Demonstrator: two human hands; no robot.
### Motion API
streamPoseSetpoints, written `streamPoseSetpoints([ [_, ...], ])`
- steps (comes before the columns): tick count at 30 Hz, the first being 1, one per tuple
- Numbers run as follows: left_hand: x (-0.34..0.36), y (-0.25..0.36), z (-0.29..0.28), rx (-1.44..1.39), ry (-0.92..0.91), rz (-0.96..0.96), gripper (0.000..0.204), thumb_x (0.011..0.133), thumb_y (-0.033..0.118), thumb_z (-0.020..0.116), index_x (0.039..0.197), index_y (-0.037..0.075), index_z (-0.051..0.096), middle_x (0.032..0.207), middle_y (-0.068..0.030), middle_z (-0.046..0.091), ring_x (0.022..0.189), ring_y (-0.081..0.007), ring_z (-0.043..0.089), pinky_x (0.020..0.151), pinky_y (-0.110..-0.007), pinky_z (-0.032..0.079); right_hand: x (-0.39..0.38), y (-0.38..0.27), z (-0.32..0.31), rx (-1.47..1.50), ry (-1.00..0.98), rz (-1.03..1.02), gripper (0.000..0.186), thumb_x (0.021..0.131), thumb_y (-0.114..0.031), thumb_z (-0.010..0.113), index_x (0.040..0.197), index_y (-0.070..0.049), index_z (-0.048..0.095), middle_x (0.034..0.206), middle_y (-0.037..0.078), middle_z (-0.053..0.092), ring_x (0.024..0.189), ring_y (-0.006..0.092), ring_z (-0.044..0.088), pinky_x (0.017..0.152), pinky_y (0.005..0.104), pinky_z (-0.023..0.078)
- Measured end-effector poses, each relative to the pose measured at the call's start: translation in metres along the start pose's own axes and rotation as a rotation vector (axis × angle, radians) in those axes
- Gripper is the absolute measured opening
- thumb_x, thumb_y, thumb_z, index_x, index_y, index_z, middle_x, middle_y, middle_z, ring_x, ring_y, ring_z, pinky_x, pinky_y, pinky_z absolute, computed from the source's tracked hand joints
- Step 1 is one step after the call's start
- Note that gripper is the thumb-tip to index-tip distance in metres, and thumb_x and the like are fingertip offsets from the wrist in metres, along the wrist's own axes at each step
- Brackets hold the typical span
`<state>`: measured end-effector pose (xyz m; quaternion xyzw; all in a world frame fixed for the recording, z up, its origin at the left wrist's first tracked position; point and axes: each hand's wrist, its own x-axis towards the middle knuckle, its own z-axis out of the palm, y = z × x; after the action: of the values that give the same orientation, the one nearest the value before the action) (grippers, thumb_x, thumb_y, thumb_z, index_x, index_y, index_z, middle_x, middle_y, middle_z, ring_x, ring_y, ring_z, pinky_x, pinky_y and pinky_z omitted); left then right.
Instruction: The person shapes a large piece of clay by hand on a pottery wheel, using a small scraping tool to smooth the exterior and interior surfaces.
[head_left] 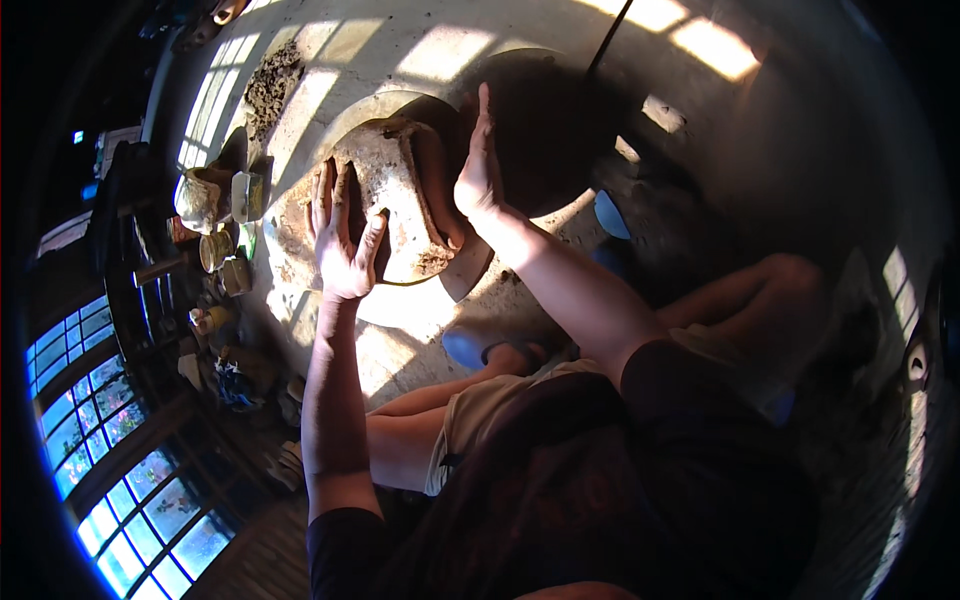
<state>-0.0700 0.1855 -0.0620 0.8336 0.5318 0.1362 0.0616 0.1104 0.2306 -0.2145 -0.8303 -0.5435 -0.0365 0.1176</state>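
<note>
A pale, clay-like lump [392,185] with a rough surface sits on a round disc [385,104] in front of me. A smooth reddish-brown clay slab or roll [432,185] lies along its right side. My left hand [350,250] rests against the left side of the lump, fingers spread and smeared with clay. To the right of the lump, my right hand [481,170] is raised with its fingers stretched straight and its palm turned toward the lump. A gap separates this hand from the clay, and nothing is in it.
A crumbly dark heap [272,88] lies on the floor at the far left. Several containers, among them a pale tub [200,200] and a small pot [214,250], stand along the left. A dark round shape [545,125] lies in shadow beyond my right hand. My bent legs flank the near side.
</note>
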Motion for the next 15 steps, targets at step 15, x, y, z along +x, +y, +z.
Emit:
streamPoseSetpoints([
  [15,-0.002,-0.011,0.002,-0.086,-0.025,0.039,0.086,0.101,0.060,0.052,0.164,0.002,0.039,0.171,-0.0247,0.031,0.158,-0.0420,0.030,0.128,-0.058,0.010,0.036,-0.016,-0.016,-3.849,0.024,-0.520,0.070,0.112,-0.046,0.021,0.171,-0.010,0.011,0.172,0.020,0.030,0.160,0.0243,0.028,0.129,0.0365,0.023],
])
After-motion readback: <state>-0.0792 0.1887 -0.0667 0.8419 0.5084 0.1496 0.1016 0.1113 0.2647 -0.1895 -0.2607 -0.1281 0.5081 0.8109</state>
